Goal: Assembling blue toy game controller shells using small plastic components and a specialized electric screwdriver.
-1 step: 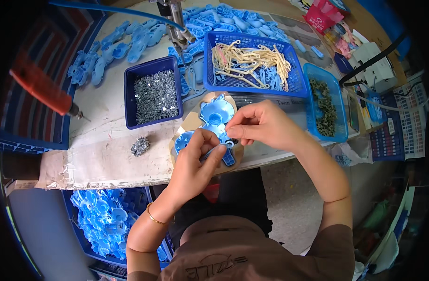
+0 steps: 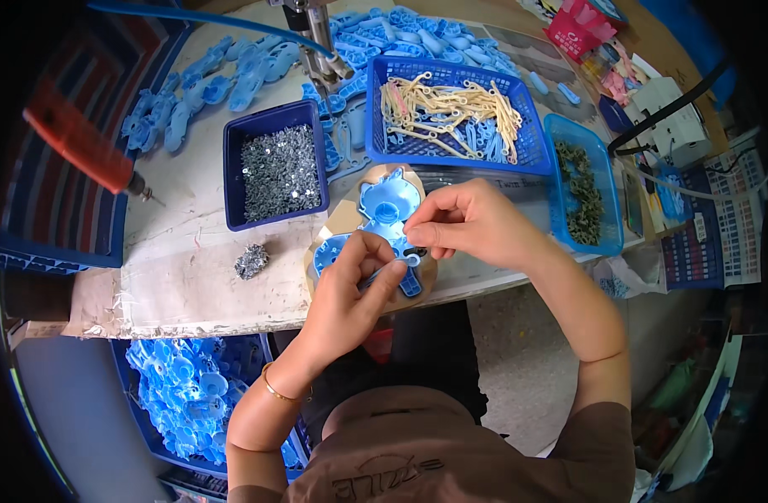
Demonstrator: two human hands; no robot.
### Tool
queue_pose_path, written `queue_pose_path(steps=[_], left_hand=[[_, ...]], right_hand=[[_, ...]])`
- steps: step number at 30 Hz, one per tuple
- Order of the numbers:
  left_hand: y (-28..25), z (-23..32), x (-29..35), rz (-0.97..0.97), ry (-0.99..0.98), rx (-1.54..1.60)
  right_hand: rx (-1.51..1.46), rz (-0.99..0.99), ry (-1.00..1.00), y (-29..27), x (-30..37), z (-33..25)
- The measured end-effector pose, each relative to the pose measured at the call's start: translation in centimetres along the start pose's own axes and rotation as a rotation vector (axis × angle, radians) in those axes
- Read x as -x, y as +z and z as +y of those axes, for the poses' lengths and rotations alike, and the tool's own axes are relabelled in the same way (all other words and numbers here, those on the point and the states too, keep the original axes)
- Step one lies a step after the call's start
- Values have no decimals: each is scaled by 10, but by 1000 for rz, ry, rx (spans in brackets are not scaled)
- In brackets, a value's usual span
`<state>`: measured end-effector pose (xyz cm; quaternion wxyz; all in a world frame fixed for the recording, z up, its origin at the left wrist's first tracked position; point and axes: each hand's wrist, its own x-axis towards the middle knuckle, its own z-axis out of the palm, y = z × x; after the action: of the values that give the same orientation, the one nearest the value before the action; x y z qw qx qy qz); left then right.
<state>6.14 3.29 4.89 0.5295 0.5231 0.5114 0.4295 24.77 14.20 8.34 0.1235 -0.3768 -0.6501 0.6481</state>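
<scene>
My left hand [image 2: 356,281] is closed on a light blue plastic link [image 2: 411,260] whose ring end sticks out past the fingertips. Beside it my right hand [image 2: 476,222] pinches thumb against forefinger; whatever is between them is too small or hidden to make out. Both hands hover over a blue moulded plastic shell [image 2: 389,199], which lies hollow side up in a tan holder [image 2: 340,220] near the table's front edge. A small dark spot shows by the right fingertips, its kind unclear.
Beyond the hands stand a tub of small metal screws [image 2: 276,172], a basket [image 2: 461,159] of cream and blue links, and a light blue tray [image 2: 586,243] of small greenish parts. A red power screwdriver [image 2: 80,138] hangs at left. Blue shells [image 2: 183,390] fill a crate below.
The ring end of the blue link has shifted and turned slightly at the left fingertips. The hanging red screwdriver has swung a little. Both hands stay nearly in place.
</scene>
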Motion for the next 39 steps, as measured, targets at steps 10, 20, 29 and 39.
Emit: queue_pose_path(steps=[10, 20, 29, 39], left_hand=[[4, -10, 1, 110, 137, -350], [-6, -11, 2, 46, 149, -296], [-39, -11, 4, 293, 413, -877], [-39, -34, -4, 316, 327, -873]], right_hand=[[135, 32, 3, 19, 4, -7], [-79, -69, -109, 19, 5, 14], [103, 115, -97, 15, -11, 29], [85, 129, -9, 25, -24, 36]])
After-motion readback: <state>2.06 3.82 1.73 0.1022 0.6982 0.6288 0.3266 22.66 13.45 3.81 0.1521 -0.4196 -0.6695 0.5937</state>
